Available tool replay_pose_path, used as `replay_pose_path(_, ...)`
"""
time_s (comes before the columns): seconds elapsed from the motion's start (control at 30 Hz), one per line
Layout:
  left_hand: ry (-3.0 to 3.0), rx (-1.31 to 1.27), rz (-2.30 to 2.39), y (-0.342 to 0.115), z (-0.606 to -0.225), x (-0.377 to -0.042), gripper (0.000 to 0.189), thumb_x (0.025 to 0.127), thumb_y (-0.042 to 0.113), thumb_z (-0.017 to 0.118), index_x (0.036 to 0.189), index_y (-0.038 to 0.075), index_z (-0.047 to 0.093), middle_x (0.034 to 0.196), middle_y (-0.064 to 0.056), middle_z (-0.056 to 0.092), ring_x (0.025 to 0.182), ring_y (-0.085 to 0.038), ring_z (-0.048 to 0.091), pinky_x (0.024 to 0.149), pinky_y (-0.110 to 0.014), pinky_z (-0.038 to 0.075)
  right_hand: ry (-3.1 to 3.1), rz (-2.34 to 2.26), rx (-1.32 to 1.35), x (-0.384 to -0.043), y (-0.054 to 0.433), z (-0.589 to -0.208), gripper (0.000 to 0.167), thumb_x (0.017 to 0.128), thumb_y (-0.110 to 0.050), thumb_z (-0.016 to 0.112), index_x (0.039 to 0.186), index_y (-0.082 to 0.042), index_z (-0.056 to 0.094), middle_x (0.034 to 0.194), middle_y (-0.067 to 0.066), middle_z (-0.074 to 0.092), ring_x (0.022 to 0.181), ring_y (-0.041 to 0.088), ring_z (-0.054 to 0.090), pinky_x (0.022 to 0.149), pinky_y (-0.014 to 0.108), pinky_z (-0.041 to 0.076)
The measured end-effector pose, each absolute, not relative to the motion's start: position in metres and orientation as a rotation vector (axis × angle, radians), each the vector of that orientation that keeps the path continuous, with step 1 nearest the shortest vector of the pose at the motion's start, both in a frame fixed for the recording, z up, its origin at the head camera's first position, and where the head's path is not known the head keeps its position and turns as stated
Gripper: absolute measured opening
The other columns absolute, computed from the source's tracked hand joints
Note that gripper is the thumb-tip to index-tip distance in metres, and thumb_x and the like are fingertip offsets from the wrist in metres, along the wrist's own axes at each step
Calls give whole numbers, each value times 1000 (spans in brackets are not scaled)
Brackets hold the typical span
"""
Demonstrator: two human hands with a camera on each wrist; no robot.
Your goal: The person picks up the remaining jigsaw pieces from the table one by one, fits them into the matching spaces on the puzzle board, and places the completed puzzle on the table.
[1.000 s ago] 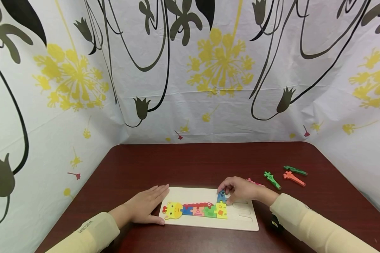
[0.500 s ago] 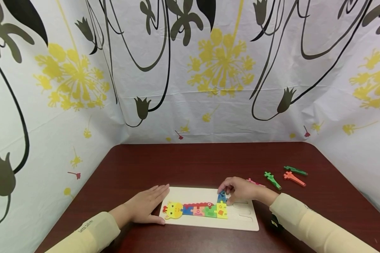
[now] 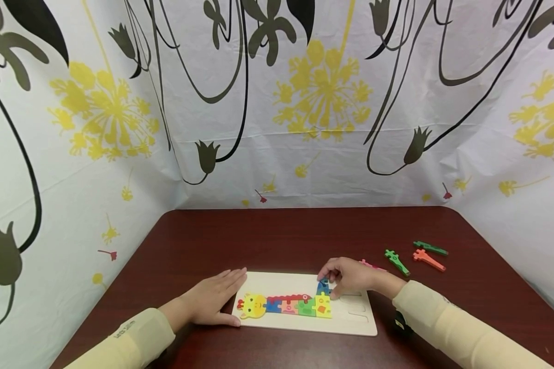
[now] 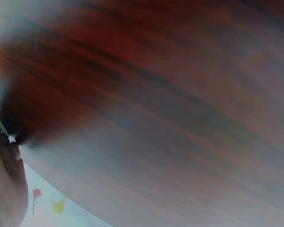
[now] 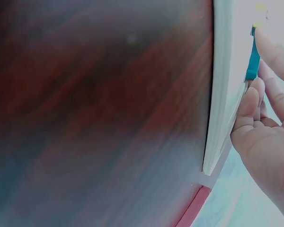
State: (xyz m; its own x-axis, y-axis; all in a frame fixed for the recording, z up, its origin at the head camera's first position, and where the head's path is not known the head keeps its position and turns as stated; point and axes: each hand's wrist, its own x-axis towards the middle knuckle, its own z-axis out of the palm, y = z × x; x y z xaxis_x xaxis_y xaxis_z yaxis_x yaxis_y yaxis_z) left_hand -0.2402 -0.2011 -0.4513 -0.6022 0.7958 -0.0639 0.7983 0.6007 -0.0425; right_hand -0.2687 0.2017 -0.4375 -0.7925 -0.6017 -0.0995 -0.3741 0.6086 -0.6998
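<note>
A pale wooden puzzle board lies on the table, holding a giraffe puzzle with a yellow head. From the head a row of blue, pink, green and yellow pieces runs right, with a red mane strip along its far side. My left hand rests with straight fingers at the board's left edge; the left wrist view shows only part of it. Between thumb and fingers, my right hand pinches a blue puzzle piece just beyond the yellow square piece. The right wrist view shows this blue piece edge-on, close over the board.
Two green pieces and an orange piece lie on the dark red table at right. A pink piece is partly behind my right hand. Outlined recesses mark the board's right end. Patterned cloth surrounds the table.
</note>
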Motion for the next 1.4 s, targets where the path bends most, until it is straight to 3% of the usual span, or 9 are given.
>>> replay_pose_path(0.57, 2786, 1401, -101, -201, -453, -241, 103, 87, 79, 32, 154, 2, 21, 160, -12, 18, 145, -24, 21, 114, -43, 23, 2379, -1080, -822, -275, 207, -427, 33, 78, -6, 81, 109, -7, 68, 91, 7, 61, 85, 23, 52, 68, 25, 46)
replay_pose_path(0.8, 2784, 1385, -106, -201, -453, -241, 103, 86, 79, 32, 154, 3, 20, 160, -11, 18, 145, -24, 21, 115, -42, 22, 2409, -1125, -808, -278, 214, -418, 35, 80, -3, 79, 113, -3, 66, 99, 8, 63, 88, 24, 54, 71, 27, 50)
replay_pose_path(1.1, 2768, 1358, -127, -200, -450, -239, 103, 86, 80, 31, 154, 3, 20, 160, -12, 17, 145, -23, 19, 115, -41, 21, 2390, -1261, -769, -279, 224, -405, 40, 81, -1, 77, 118, 5, 62, 109, 20, 59, 93, 29, 52, 73, 29, 51)
replay_pose_path(1.4, 2771, 1366, -87, -200, -451, -241, 102, 87, 79, 33, 154, 3, 21, 160, -12, 19, 145, -24, 21, 114, -43, 22, 2443, -1348, -687, -276, 239, -396, 41, 83, -6, 76, 120, 3, 62, 113, 23, 57, 97, 30, 54, 78, 30, 52)
